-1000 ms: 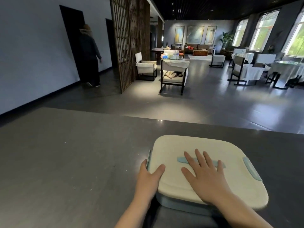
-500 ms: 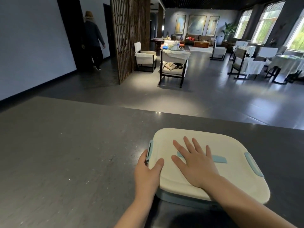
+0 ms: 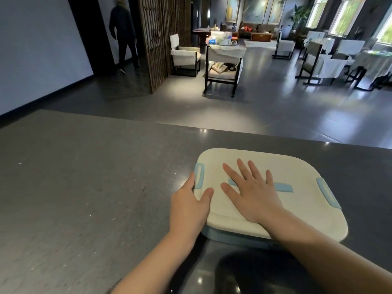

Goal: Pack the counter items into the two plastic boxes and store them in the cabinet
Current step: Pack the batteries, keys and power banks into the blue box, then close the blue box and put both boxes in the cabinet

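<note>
Counter (image 3: 84, 198) bore one lidded plastic box (image 3: 275, 166): right hand (image 3: 252, 192) lay flat on lid, left hand (image 3: 188, 204) gripped its left edge; cabinet storage apparently remained.

R grip (image 3: 252, 193) flat, fingers splayed; L grip (image 3: 191, 205) curled, thumb up.

The closed lid (image 3: 265, 166) hides the box's contents; left fingers lie out of sight.

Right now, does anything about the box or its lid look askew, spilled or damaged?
Nothing stands out. The cream lid sits flat on the blue box on the counter. The right hand lies flat on the lid; the left hand holds its left edge by the side clip. No spill shows.
</note>
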{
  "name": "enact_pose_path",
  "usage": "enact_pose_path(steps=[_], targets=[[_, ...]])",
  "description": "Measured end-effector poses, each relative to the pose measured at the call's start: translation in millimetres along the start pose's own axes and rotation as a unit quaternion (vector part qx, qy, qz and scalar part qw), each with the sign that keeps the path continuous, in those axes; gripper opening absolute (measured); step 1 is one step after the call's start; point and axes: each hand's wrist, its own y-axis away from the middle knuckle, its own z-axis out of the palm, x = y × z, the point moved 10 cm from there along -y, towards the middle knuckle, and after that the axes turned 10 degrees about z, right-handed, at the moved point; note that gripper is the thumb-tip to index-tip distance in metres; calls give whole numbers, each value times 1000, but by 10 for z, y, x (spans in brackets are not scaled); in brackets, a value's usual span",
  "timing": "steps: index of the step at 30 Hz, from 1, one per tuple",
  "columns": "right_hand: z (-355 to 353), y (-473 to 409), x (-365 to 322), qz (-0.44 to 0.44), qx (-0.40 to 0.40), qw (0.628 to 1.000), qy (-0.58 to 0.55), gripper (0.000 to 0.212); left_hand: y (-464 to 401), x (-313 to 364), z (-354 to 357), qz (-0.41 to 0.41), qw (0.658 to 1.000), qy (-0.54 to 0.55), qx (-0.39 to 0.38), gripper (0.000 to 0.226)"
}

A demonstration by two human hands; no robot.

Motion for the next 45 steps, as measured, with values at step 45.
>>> enact_pose_path(steps=[45], targets=[[-37,3996,3497,575,126,765,-259,93,1136,1359,2349,141,910,-19,-390,88]])
